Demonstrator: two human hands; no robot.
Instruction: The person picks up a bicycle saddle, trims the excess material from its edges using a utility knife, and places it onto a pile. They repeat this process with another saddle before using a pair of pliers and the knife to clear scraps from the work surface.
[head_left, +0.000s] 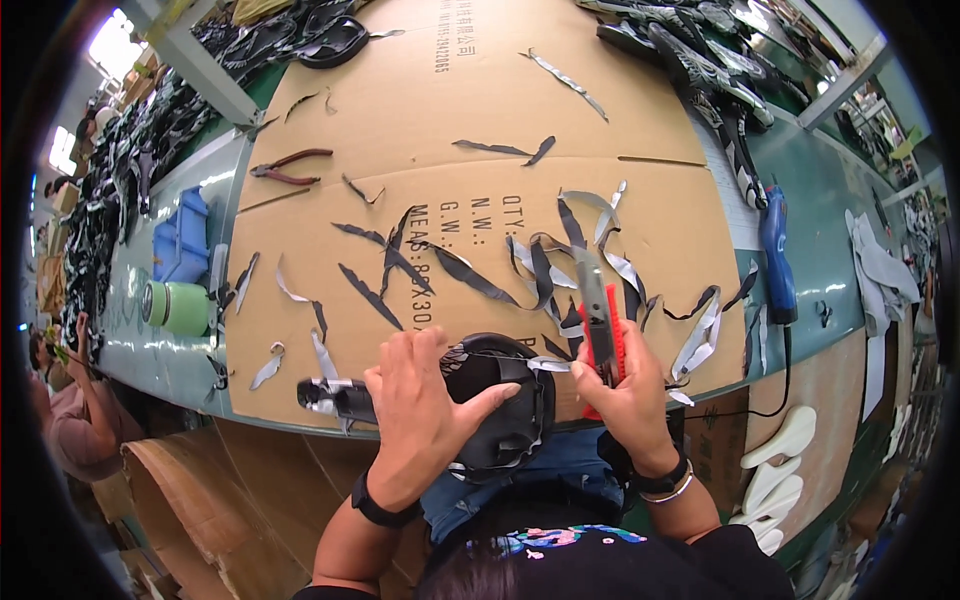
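Note:
A black bicycle saddle (512,420) lies underside up at the near edge of the bench, against my body. Its narrow end points left and has a silver patch. My left hand (425,400) grips it across the middle, fingers over the far side and thumb stretched along the hollow. In my right hand (632,395) is a red utility knife (601,345), its blade out and pointing away from me. A thin grey-white strip (548,364) runs from the saddle's rim to my right thumb; whether I pinch it cannot be made out.
Cut black and silver strips (465,275) litter the cardboard sheet (370,100). Red-handled pliers (290,168) lie far left, beside a blue bin (182,240) and green jar (176,307). A blue corded tool (776,255) sits right. Saddles (690,60) pile up behind; people stand left.

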